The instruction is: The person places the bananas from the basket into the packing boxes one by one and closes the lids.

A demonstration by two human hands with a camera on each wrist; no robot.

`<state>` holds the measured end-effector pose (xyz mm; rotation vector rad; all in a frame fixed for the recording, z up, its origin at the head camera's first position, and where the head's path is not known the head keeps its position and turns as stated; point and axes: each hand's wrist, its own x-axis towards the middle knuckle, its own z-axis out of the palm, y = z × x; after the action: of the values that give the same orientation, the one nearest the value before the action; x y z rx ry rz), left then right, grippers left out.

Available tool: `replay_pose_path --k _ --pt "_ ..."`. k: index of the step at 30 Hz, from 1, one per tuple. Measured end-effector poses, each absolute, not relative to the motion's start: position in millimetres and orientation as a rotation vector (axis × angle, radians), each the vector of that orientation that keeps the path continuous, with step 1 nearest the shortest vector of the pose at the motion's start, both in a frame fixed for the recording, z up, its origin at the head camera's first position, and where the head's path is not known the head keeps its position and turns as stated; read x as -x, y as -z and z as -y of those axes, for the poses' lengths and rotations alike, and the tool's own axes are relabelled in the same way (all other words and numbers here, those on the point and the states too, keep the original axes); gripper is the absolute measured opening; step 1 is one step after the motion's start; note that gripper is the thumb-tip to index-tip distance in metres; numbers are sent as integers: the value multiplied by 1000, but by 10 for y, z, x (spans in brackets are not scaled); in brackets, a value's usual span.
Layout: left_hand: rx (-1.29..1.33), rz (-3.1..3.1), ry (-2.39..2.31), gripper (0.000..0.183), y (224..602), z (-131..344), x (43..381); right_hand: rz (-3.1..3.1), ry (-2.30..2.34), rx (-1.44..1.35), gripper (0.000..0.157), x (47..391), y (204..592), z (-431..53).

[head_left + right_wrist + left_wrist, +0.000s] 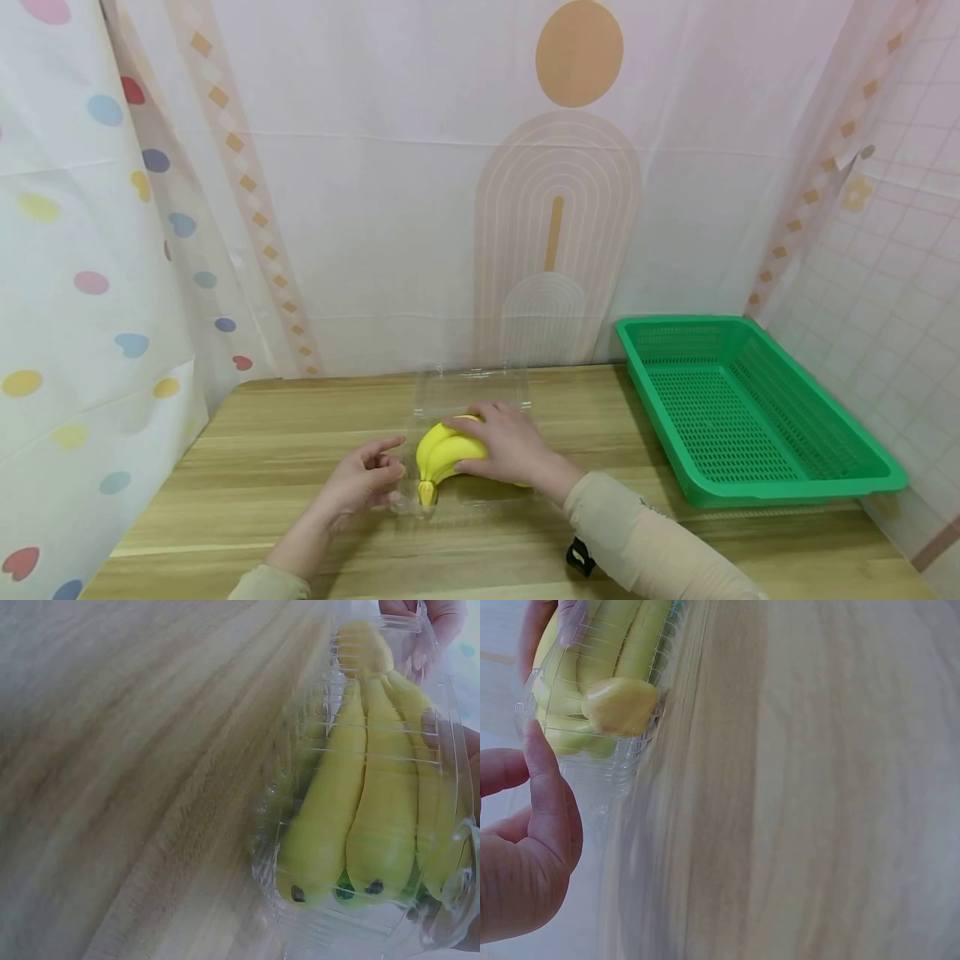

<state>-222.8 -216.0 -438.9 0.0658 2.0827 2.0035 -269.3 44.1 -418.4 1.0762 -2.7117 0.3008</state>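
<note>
1. Nearest the camera lay the right sleeve (652, 533).
2. Yellow bananas (450, 452) sat in the clear container (471, 392), running roughly left to right, stem toward the left hand (362, 477).
3. Right hand (506, 446), the nearer, gripped them from above.
4. Left hand, fingers partly bent, was at the container's left edge; pinching or merely touching, I couldn't tell.

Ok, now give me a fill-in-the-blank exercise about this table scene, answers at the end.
1. The right hand grips a bunch of bananas whose main colour is ____.
2. Around the bananas is an open container made of clear ____.
3. In the head view, a basket stands on the table, to the ____ of the container.
4. The colour of that basket is ____.

Missing words: yellow; plastic; right; green.
</note>
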Motion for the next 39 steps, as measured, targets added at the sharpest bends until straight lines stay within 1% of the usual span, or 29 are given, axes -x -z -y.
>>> replay_pose_path --k 14,21,26,39 --pt "-81 -2087 -1995 63 4371 2161 2224 2760 -336 -1131 64 2684 4137 -486" --pt "-92 -2074 -2004 64 4378 2156 2224 2713 -408 -1197 61 2667 4105 -580" --pt "-95 -2065 -2010 64 4387 2163 2225 2688 -451 -1175 60 2633 4078 -670" --pt "-86 -2044 -2018 63 4389 2168 2236 2596 -656 -1089 52 2596 4040 -912"
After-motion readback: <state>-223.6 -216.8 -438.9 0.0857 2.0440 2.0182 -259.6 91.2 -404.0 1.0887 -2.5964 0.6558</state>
